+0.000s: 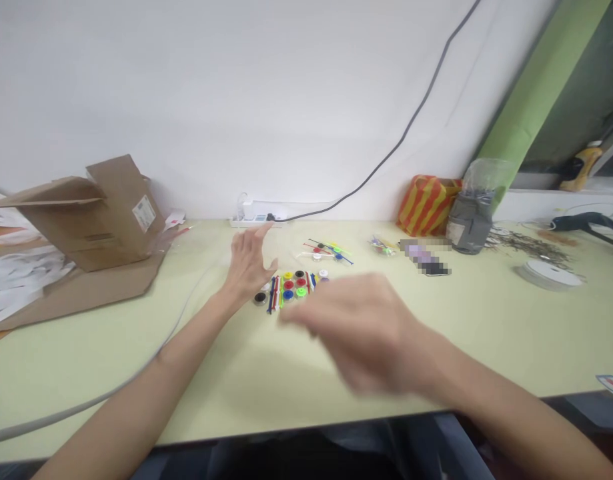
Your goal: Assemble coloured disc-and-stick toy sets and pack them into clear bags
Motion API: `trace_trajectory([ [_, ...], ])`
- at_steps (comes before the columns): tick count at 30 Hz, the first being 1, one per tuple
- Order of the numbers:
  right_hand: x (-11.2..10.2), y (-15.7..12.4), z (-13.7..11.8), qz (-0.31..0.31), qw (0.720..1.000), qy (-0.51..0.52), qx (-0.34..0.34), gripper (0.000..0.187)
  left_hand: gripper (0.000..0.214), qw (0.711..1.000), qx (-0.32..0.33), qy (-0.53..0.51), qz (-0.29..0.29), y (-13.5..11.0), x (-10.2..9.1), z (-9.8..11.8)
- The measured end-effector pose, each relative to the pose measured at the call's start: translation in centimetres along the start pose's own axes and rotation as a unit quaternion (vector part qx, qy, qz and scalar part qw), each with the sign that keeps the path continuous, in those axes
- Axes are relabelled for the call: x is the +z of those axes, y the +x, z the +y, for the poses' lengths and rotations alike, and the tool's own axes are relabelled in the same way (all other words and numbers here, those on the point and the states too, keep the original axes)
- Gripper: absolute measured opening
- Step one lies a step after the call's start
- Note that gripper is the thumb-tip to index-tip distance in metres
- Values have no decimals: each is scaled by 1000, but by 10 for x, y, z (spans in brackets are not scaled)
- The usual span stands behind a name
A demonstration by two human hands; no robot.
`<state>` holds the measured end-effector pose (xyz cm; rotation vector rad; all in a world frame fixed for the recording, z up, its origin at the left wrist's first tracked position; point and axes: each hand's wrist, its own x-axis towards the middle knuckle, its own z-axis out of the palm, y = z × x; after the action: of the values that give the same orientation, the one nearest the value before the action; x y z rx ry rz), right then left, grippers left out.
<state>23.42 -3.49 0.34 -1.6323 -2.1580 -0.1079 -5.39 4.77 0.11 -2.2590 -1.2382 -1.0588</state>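
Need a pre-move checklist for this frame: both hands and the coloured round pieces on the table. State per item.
1. left hand empty: ok. It is open with fingers extended, beside the coloured round pieces.
2. right hand empty: cannot tell, it is motion-blurred.
3. Whole cluster in view: not ok, the right hand hides its near right edge.
4. Pieces grouped: ok, they lie together on the table.
5. grey cable clear of the left forearm: cannot tell, it runs close alongside.
6. coloured sticks clear of both hands: ok, they lie apart behind the cluster.
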Motion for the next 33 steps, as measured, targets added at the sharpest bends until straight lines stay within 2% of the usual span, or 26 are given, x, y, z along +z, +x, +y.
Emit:
trace_trajectory([
  [4, 9, 46, 27, -14, 998, -9, 55, 36, 80, 999, -5, 16, -31, -1, 3, 0],
  [7, 19, 68, 45, -26, 995, -20, 96, 36, 83, 998, -12, 32, -58, -1, 4, 0],
  [11, 36, 71, 59, -49, 991, -30, 119, 36, 87, 996, -12, 36, -83, -1, 4, 0],
  [14, 46, 67, 64, -65, 991, -4, 119, 27, 87, 995, -6, 49, -90, -1, 3, 1],
  [19, 44, 64, 69, -55, 988, 78, 118, 20, 81, 994, 5, 71, -86, -1, 4, 2],
  [22, 32, 61, 64, -1, 990, 94, 110, 19, 80, 993, 5, 80, -81, -2, 5, 2],
  [25, 17, 54, 48, 88, 988, 97, 84, 20, 80, 994, 6, 83, -77, -2, 7, 3],
  [29, 8, 43, 20, 156, 973, 168, -23, 22, 84, 994, 6, 75, -75, -3, 8, 6],
  [33, 17, 37, -7, 195, 937, 268, -110, 25, 83, 995, 22, 55, -76, -2, 8, 16],
])
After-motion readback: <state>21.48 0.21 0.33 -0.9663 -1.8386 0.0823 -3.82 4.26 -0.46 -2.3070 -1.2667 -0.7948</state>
